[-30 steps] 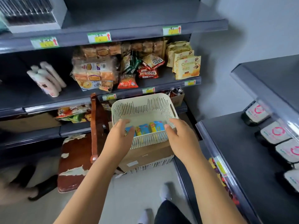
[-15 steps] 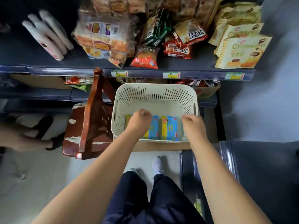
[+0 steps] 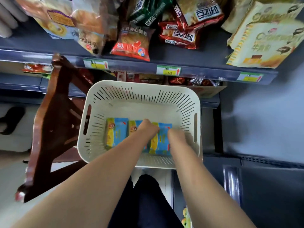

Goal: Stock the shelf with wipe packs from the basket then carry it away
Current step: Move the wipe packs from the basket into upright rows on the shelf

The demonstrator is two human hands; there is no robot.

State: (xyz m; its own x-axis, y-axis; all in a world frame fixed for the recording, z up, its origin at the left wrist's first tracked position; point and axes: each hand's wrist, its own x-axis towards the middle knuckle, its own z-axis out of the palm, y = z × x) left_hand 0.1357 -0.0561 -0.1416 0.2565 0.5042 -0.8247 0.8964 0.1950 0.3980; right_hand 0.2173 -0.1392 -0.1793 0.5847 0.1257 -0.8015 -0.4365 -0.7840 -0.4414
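A cream slotted basket [image 3: 141,87] stands below the snack shelf, seen from above. Three blue-and-yellow wipe packs lie side by side on its floor: the left pack [image 3: 116,132], the middle pack [image 3: 133,127] and the right pack [image 3: 160,142]. My left hand [image 3: 148,127] reaches down inside the basket, fingers curled onto the middle pack. My right hand [image 3: 176,137] is down at the right pack's right edge. It is blurred and its fingers are hidden behind the wrist.
A dark shelf edge [image 3: 139,67] with price tags runs just beyond the basket, loaded with snack bags [image 3: 131,41]. A worn brown wooden chair [image 3: 54,125] stands close on the left. A second dark shelf unit [image 3: 271,195] is at my right. Another person's dark shoe [image 3: 11,119] is far left.
My head has come closer and tilted down over the basket. Both hands left the near rim and went down inside, onto the middle and right packs.
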